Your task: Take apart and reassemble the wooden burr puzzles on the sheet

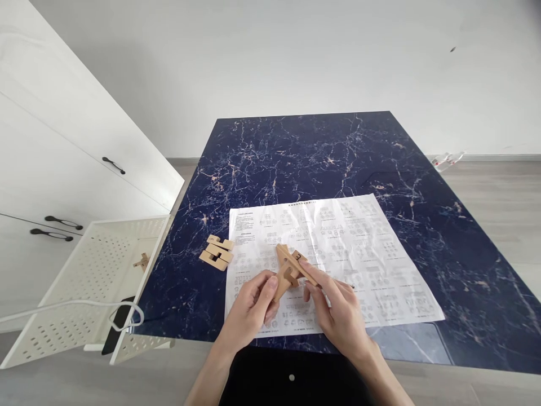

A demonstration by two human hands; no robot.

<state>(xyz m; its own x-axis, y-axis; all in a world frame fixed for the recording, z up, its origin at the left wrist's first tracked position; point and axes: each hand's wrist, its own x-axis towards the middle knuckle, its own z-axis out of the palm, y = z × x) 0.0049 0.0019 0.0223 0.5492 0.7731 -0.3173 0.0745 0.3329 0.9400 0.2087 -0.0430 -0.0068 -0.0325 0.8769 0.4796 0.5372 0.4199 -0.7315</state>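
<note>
Both my hands hold a small assembly of notched wooden puzzle pieces [291,265] just above a printed instruction sheet [359,248]. My left hand [251,307] pinches its lower left end between thumb and fingers. My right hand [336,304] grips its right side, fingers closed on a long slanted piece. To the left of the sheet, two or three more loose wooden pieces [217,251] lie together on the dark blue marble table [338,152].
A white perforated cart tray [93,276] stands at the table's left edge with one small wooden piece [142,261] in it. White cabinets with black handles [59,223] line the left wall. A dark phone-like object [118,327] leans by the tray.
</note>
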